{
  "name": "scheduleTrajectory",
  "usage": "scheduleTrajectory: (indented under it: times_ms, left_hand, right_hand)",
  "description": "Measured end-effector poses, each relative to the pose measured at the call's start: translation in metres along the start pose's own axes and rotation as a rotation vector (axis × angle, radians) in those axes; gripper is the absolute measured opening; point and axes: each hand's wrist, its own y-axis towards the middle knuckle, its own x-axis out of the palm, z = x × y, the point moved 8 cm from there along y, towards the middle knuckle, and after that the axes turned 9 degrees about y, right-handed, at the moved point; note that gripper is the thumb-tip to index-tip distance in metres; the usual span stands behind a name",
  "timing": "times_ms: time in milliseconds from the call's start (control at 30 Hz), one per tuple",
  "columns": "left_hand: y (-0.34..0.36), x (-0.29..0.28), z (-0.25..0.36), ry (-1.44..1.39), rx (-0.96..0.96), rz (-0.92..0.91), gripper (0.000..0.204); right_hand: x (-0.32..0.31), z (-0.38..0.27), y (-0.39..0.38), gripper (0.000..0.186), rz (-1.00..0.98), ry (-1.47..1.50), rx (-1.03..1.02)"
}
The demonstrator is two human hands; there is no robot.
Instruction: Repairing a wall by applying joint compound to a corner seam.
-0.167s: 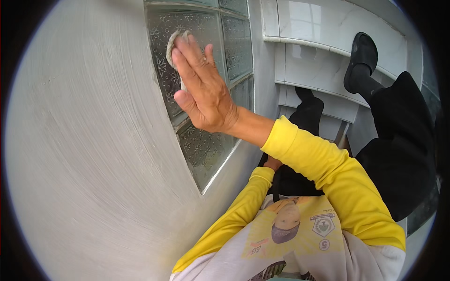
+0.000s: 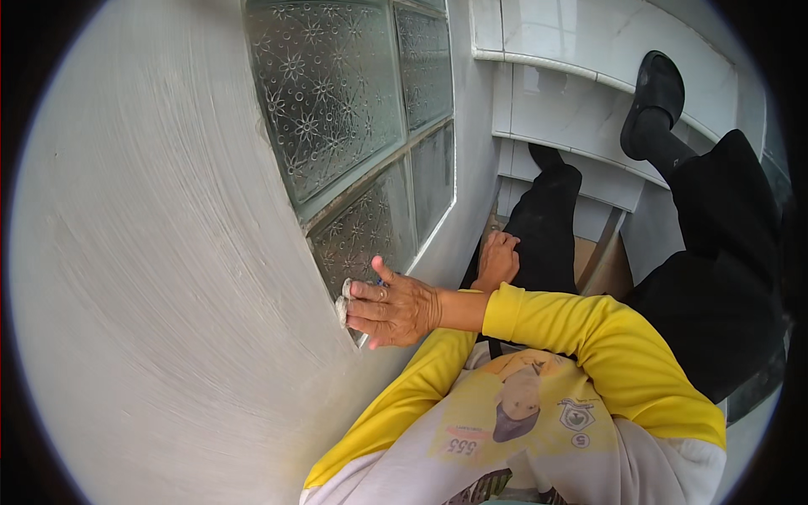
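Note:
My right hand (image 2: pixel 391 310) presses a small white pad (image 2: pixel 342 300) flat against the lower corner of a patterned glass-block window (image 2: pixel 337 109), where the glass meets its frame. The fingers are together over the pad and point left. My left hand (image 2: pixel 498 259) rests on my black-trousered thigh (image 2: pixel 547 219), holding nothing, with its fingers loosely curled. Both arms wear yellow sleeves.
A rough white plastered wall (image 2: pixel 168 278) fills the left side. White tiled steps (image 2: pixel 581 109) rise at the upper right, and my foot in a black slipper (image 2: pixel 655 93) stands on one. A brown floor patch (image 2: pixel 599 263) shows below the steps.
My right hand has slid with the pad from the top of the glass down to its lower corner.

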Motion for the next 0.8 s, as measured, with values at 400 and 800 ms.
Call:
scheduleTrajectory:
  times_ms: [400, 800]
  left_hand:
    - [-0.009, -0.01, 0.006, -0.027, -0.021, 0.072, 0.031]
    - [-0.005, -0.011, 0.012, -0.024, -0.005, 0.055, 0.027]
  right_hand:
    - [0.006, -0.009, 0.006, 0.075, 0.026, 0.078, 0.183]
    - [0.01, -0.018, 0.014, 0.079, 0.148, 0.241, 0.494]
